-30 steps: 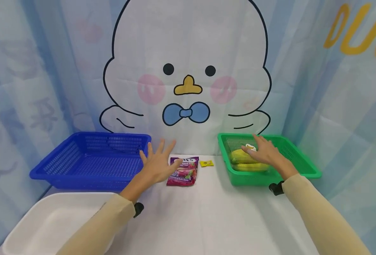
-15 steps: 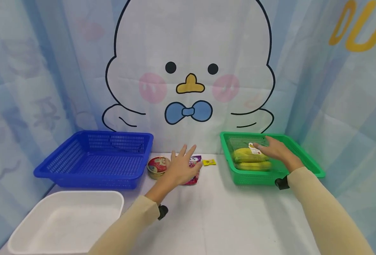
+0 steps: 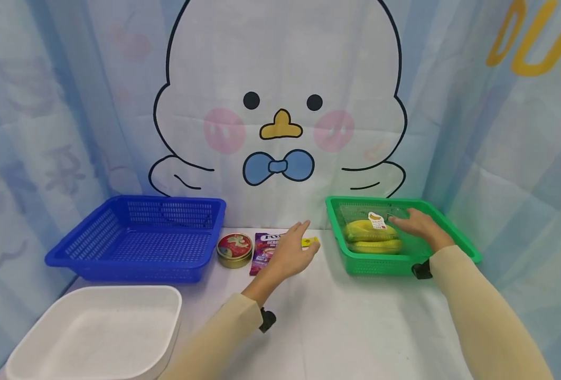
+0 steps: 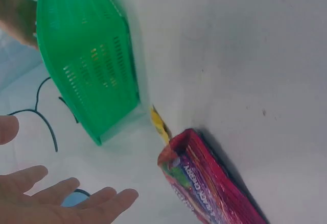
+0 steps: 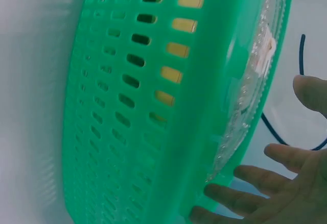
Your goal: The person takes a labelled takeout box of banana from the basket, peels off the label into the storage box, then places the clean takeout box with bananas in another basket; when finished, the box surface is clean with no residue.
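Observation:
My left hand (image 3: 290, 253) hovers with extended fingers over the table's middle, holding nothing. Beneath it, in the head view, lies a purple candy bag (image 3: 263, 247), partly covered by the hand; the left wrist view shows the bag's red-purple end (image 4: 204, 183). A small yellow packet (image 3: 310, 241) lies just beyond my fingers. My right hand (image 3: 423, 226) is over the green basket (image 3: 380, 267), at the right end of a clear package of bananas (image 3: 371, 232) with a banana sticker. In the right wrist view its fingers (image 5: 240, 199) are spread beside the basket's rim.
A round red-topped tin (image 3: 234, 250) stands left of the candy bag. Farther left is a blue basket (image 3: 133, 272), with a white tub (image 3: 95, 327) in front of it. A curtain with a cartoon bird (image 3: 280, 63) hangs behind the table.
My left hand has moved right across the candy bag, uncovering the tin. My right hand has shifted slightly right over the green basket, showing more of the banana package.

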`<action>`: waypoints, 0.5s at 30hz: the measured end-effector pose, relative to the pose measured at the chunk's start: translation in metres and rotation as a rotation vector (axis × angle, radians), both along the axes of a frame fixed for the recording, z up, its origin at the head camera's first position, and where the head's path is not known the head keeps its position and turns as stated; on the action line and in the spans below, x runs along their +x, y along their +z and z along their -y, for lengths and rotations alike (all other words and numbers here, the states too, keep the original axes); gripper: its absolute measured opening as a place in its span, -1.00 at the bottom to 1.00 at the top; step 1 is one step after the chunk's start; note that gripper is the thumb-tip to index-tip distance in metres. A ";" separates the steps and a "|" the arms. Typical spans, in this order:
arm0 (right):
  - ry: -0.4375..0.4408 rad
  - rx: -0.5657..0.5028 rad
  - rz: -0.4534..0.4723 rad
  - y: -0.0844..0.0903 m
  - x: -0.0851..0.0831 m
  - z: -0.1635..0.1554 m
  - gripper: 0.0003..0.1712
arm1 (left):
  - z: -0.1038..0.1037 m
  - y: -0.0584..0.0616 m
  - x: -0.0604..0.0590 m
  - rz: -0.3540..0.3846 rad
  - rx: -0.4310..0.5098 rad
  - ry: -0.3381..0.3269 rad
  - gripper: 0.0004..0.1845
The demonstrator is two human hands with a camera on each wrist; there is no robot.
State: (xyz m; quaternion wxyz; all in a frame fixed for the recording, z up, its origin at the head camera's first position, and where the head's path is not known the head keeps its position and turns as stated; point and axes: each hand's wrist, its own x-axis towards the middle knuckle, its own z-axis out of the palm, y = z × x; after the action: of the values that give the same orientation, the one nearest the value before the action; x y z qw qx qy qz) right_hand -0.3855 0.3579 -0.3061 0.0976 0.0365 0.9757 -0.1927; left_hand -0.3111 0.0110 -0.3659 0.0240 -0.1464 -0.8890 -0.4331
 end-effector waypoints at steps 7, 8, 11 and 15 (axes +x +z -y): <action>0.000 -0.006 0.050 -0.002 0.001 -0.015 0.08 | -0.025 -0.007 -0.005 0.019 0.099 -0.034 -0.33; -0.002 -0.003 0.056 -0.002 0.000 -0.016 0.06 | -0.028 -0.008 -0.006 0.017 0.112 -0.041 -0.34; -0.019 -0.002 0.073 -0.002 -0.002 -0.018 0.03 | -0.037 -0.011 -0.008 0.020 0.148 -0.058 -0.36; -0.059 -0.030 0.077 -0.003 -0.006 -0.020 -0.01 | -0.046 -0.013 -0.009 0.038 0.190 -0.064 -0.38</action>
State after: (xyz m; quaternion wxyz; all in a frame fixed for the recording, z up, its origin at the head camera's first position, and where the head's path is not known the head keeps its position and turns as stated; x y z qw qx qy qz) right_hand -0.3918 0.3780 -0.3090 0.1298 0.0710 0.9667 -0.2086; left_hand -0.3206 0.0573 -0.3787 0.0071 -0.1638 -0.8390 -0.5189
